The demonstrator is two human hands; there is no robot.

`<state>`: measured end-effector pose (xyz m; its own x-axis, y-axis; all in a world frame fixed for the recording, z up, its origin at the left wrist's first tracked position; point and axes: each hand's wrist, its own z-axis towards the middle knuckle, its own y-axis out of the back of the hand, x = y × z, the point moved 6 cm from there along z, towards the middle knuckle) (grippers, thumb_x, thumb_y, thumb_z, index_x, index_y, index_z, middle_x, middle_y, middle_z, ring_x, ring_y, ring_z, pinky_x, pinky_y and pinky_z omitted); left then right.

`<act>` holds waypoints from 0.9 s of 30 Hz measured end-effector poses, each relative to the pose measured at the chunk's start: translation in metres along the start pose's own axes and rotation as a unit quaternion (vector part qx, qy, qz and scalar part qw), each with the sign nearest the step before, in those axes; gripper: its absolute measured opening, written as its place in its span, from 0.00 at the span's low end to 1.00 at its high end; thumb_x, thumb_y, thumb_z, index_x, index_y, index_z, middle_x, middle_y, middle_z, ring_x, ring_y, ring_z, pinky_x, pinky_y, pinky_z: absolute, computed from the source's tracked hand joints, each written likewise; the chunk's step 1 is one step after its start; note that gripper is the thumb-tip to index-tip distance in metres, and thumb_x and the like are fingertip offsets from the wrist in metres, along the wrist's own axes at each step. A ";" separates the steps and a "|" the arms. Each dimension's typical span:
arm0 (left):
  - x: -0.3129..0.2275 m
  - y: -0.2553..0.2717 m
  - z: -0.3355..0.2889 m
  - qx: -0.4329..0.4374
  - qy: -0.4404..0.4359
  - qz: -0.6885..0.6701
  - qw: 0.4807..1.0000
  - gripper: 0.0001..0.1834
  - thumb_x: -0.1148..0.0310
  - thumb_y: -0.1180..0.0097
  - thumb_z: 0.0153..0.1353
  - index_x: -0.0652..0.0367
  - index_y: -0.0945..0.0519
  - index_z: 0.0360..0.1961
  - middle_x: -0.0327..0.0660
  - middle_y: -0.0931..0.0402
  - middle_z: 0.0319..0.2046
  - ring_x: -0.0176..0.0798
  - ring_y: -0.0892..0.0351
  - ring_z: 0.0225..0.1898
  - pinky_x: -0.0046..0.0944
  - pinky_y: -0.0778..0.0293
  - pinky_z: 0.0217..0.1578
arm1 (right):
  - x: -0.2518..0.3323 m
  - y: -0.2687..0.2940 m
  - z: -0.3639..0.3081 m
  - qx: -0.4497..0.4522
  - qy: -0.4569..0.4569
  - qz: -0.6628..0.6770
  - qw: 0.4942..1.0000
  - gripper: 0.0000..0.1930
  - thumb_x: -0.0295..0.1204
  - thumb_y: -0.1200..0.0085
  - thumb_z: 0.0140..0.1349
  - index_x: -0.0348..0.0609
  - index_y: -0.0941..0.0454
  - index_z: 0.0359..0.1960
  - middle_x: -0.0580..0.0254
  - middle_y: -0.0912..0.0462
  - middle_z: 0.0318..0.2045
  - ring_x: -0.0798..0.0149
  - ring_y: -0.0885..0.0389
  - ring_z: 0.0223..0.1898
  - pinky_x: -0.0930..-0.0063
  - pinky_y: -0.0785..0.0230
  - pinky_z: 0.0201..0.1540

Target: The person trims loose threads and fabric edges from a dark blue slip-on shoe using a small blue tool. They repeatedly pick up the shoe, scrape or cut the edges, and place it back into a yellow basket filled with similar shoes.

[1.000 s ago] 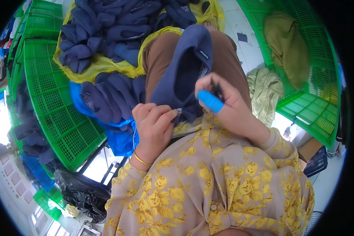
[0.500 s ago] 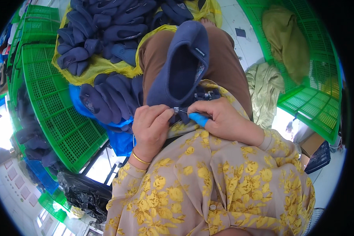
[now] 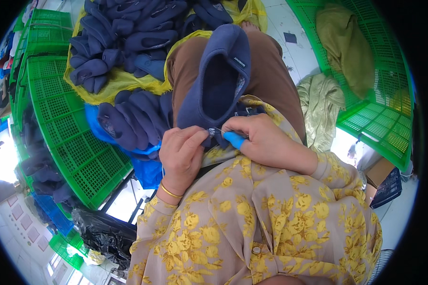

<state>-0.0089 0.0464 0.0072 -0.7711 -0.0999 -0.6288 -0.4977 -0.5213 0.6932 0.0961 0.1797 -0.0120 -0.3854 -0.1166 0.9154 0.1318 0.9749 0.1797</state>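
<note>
A navy-blue slipper [image 3: 222, 80] rests on my lap, its opening facing up and a small printed tag sewn at the rim. Just below its near end, my left hand [image 3: 181, 153] pinches a small dark fabric label [image 3: 211, 131] with pale print. From the right, my right hand [image 3: 261, 140] meets it, thumb and fingers closed on a thin needle [image 3: 218, 129] that reaches to the label. Blue tape [image 3: 235, 139] wraps one of my right fingers. More small dark labels [image 3: 248, 111] lie on my lap behind the right hand, partly hidden.
Many navy slippers fill a yellow sack [image 3: 164, 88] at the far left. Nearer, a row of slippers [image 3: 133, 116] sits on a blue bag [image 3: 145, 173]. Green crates [image 3: 88, 156] stand left; another green crate [image 3: 373, 121] with cloth is at right. A black plastic bag [image 3: 100, 232] lies lower left.
My right hand has shifted slightly up and left, toward the left fingertips. The slipper has tilted a little to the left; the left hand has barely moved.
</note>
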 end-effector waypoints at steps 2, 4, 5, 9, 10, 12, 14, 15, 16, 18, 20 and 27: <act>0.000 0.000 0.000 0.000 0.000 0.004 1.000 0.19 0.84 0.39 0.39 0.58 0.18 0.36 0.39 0.19 0.34 0.43 0.22 0.34 0.40 0.27 0.39 | -0.001 -0.001 0.001 0.003 -0.005 0.000 1.000 0.07 0.20 0.47 0.61 0.36 0.22 0.41 0.54 0.18 0.30 0.66 0.20 0.30 0.72 0.29 0.36; -0.001 0.000 0.000 0.005 0.002 0.006 1.000 0.19 0.85 0.40 0.39 0.58 0.18 0.36 0.40 0.18 0.34 0.43 0.21 0.34 0.40 0.27 0.40 | 0.001 -0.001 0.001 -0.001 -0.005 0.001 1.000 0.07 0.20 0.47 0.61 0.36 0.22 0.41 0.53 0.18 0.30 0.66 0.20 0.30 0.72 0.29 0.36; -0.002 0.000 0.000 0.008 0.002 0.006 1.000 0.19 0.86 0.40 0.40 0.59 0.18 0.36 0.41 0.18 0.34 0.44 0.21 0.35 0.39 0.27 0.40 | 0.002 -0.001 0.001 -0.003 -0.005 0.001 1.000 0.07 0.20 0.47 0.61 0.36 0.22 0.41 0.53 0.18 0.30 0.66 0.20 0.30 0.72 0.28 0.36; -0.001 0.000 0.000 0.005 0.003 0.011 1.000 0.18 0.85 0.39 0.40 0.58 0.18 0.36 0.40 0.18 0.34 0.43 0.21 0.34 0.40 0.27 0.40 | 0.003 -0.001 0.000 -0.005 -0.009 0.000 1.000 0.08 0.20 0.47 0.60 0.36 0.22 0.41 0.53 0.18 0.30 0.66 0.20 0.30 0.72 0.28 0.36; -0.001 -0.001 -0.001 0.001 0.000 0.014 1.000 0.18 0.84 0.39 0.40 0.58 0.18 0.35 0.39 0.19 0.34 0.42 0.21 0.34 0.40 0.27 0.40 | 0.003 -0.001 0.000 -0.008 -0.003 -0.001 1.000 0.07 0.20 0.47 0.60 0.35 0.22 0.40 0.53 0.18 0.29 0.66 0.20 0.30 0.72 0.29 0.36; -0.001 -0.001 0.000 -0.004 -0.008 0.018 1.000 0.17 0.84 0.39 0.40 0.57 0.18 0.35 0.38 0.19 0.34 0.41 0.21 0.33 0.40 0.27 0.39 | 0.003 -0.001 0.001 -0.012 -0.003 -0.002 1.000 0.07 0.20 0.47 0.60 0.35 0.21 0.39 0.54 0.18 0.28 0.67 0.21 0.29 0.73 0.29 0.35; -0.002 -0.001 0.000 -0.006 -0.017 0.023 1.000 0.17 0.84 0.38 0.40 0.57 0.18 0.35 0.38 0.19 0.34 0.41 0.21 0.33 0.40 0.27 0.39 | 0.001 -0.001 0.003 -0.013 -0.014 -0.003 1.000 0.06 0.21 0.46 0.60 0.35 0.21 0.38 0.54 0.18 0.27 0.68 0.22 0.27 0.73 0.30 0.33; -0.003 -0.001 0.000 -0.004 -0.017 0.024 1.000 0.17 0.84 0.38 0.40 0.57 0.18 0.35 0.38 0.19 0.34 0.41 0.21 0.33 0.40 0.27 0.38 | 0.001 -0.001 0.003 -0.010 -0.021 0.002 1.000 0.05 0.21 0.46 0.60 0.35 0.21 0.37 0.54 0.19 0.26 0.69 0.23 0.27 0.73 0.31 0.32; -0.003 -0.001 0.001 -0.002 -0.017 0.025 1.000 0.17 0.83 0.38 0.40 0.57 0.18 0.35 0.37 0.19 0.34 0.41 0.21 0.33 0.40 0.27 0.38 | 0.002 0.000 0.004 -0.007 -0.028 0.006 1.000 0.05 0.21 0.46 0.60 0.34 0.21 0.36 0.54 0.19 0.25 0.69 0.23 0.26 0.73 0.32 0.31; -0.003 -0.001 0.001 0.001 -0.018 0.027 0.999 0.17 0.83 0.38 0.41 0.57 0.18 0.35 0.37 0.19 0.33 0.40 0.21 0.33 0.40 0.27 0.38 | 0.004 0.001 0.006 -0.003 -0.036 0.002 0.999 0.04 0.22 0.46 0.60 0.34 0.21 0.35 0.53 0.20 0.24 0.69 0.24 0.25 0.72 0.33 0.30; -0.003 -0.002 0.001 0.004 -0.021 0.027 0.999 0.17 0.83 0.38 0.41 0.57 0.18 0.35 0.37 0.19 0.33 0.40 0.21 0.33 0.40 0.27 0.38 | 0.005 0.002 0.009 -0.001 -0.039 -0.014 0.999 0.05 0.23 0.46 0.60 0.33 0.21 0.34 0.51 0.21 0.23 0.66 0.24 0.24 0.71 0.34 0.29; -0.004 -0.007 -0.001 0.004 -0.045 0.049 0.998 0.15 0.83 0.38 0.42 0.58 0.17 0.34 0.38 0.19 0.33 0.40 0.21 0.33 0.40 0.27 0.38 | -0.001 -0.002 0.031 -0.014 -0.043 -0.090 0.995 0.06 0.25 0.46 0.56 0.33 0.21 0.30 0.45 0.20 0.25 0.49 0.22 0.27 0.62 0.31 0.33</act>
<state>-0.0020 0.0493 0.0049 -0.8486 -0.0730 -0.5239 -0.4214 -0.5055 0.7529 0.0680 0.1841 -0.0245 -0.4807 -0.2708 0.8340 0.0779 0.9342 0.3482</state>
